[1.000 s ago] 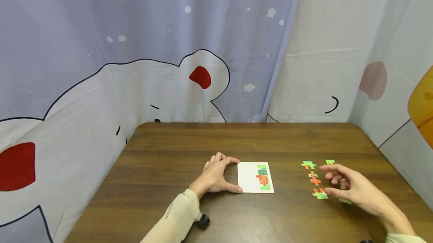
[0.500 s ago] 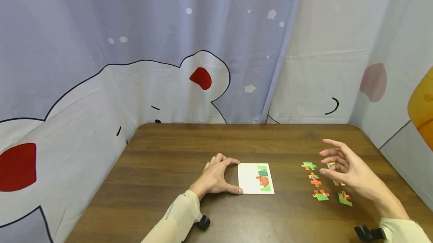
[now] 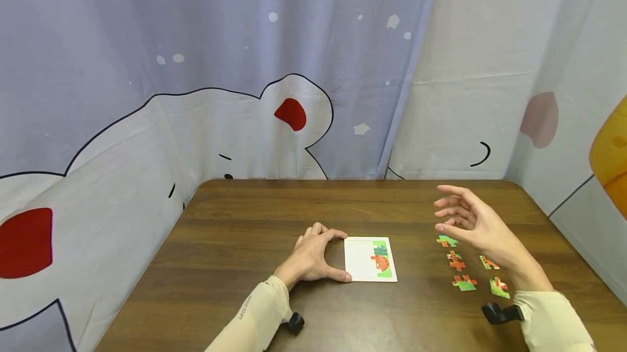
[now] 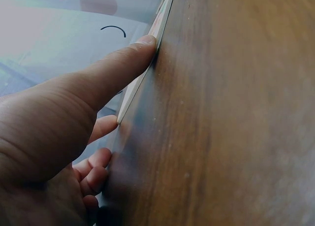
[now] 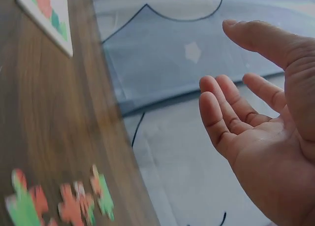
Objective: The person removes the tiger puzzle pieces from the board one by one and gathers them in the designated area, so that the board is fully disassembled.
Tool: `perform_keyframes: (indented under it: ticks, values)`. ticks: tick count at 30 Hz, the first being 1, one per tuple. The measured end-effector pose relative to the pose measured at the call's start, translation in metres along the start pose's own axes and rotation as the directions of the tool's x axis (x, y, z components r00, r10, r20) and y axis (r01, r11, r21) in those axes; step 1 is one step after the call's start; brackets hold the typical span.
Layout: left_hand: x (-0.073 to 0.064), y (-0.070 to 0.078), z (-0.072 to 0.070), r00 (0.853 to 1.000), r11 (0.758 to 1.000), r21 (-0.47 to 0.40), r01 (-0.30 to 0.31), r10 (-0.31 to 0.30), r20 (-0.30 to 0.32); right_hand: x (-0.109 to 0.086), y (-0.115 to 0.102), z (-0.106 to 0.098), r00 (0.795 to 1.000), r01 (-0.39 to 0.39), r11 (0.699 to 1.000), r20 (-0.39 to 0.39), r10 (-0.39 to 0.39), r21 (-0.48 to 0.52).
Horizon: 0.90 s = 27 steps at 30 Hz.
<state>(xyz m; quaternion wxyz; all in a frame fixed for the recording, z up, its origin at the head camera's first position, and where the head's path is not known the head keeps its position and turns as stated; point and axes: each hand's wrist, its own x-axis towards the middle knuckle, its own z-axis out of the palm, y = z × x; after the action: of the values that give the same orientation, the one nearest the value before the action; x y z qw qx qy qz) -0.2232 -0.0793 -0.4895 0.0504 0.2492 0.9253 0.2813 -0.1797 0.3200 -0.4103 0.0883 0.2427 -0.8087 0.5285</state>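
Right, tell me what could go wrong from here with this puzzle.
The left grip holds the white board only by its left side, so pressing on the right side might twist it. Several loose pieces lie close together, so the right grip could nudge a neighbour when picking one up.

The left sleeve (image 3: 259,311) is pale cream, lightly creased, with small dark lettering (image 3: 245,307) running lengthwise, too small to read surely. A small, rounded black block (image 3: 295,322) juts out near its cuff. The right sleeve (image 3: 553,319) matches in colour, with a chunky black fitting (image 3: 502,313) at the wrist. The left hand (image 3: 311,254) and right hand (image 3: 477,224) are bare.
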Motion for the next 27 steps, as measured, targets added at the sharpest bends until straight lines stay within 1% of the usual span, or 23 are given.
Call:
perform_keyframes:
  ticks: [6,10,17,27]
  values:
    - [0.000,0.000,0.000,1.000,1.000,-0.003,-0.003,0.003,-0.004,0.018,0.000,0.026,1.000,0.003,0.998,0.015,-0.004,0.067]
    - [0.000,0.000,0.001,1.000,1.000,-0.004,-0.003,0.003,0.000,0.025,0.005,0.046,0.999,-0.024,0.994,0.032,0.021,0.106]
    - [0.000,0.000,0.000,1.000,1.000,-0.003,0.004,-0.004,0.003,0.025,0.024,0.072,0.995,-0.081,0.989,0.075,0.072,0.122]
    - [0.001,0.000,0.001,1.000,1.000,-0.002,0.011,-0.011,0.001,0.024,0.043,0.090,0.983,-0.147,0.981,0.125,0.131,0.130]
